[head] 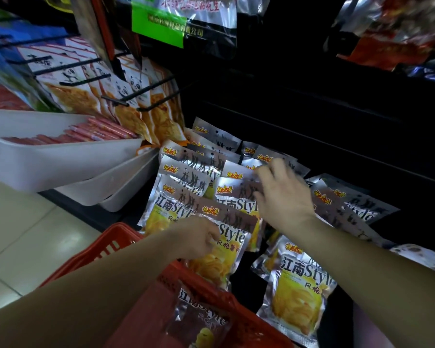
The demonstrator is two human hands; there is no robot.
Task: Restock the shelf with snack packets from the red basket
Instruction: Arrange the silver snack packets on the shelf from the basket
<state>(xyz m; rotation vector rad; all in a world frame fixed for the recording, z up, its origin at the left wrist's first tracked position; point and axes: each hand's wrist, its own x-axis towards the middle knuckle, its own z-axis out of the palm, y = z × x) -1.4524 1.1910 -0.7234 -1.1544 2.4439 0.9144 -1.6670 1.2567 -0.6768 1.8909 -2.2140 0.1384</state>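
Above basket (116,238), grip (199,238) seemingly pinches packet (219,266).

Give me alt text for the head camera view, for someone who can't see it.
A person's left hand holds a silver snack packet above a red basket, while the right hand spreads its fingers over matching packets lying on a dark shelf. A second packet lies in the basket.
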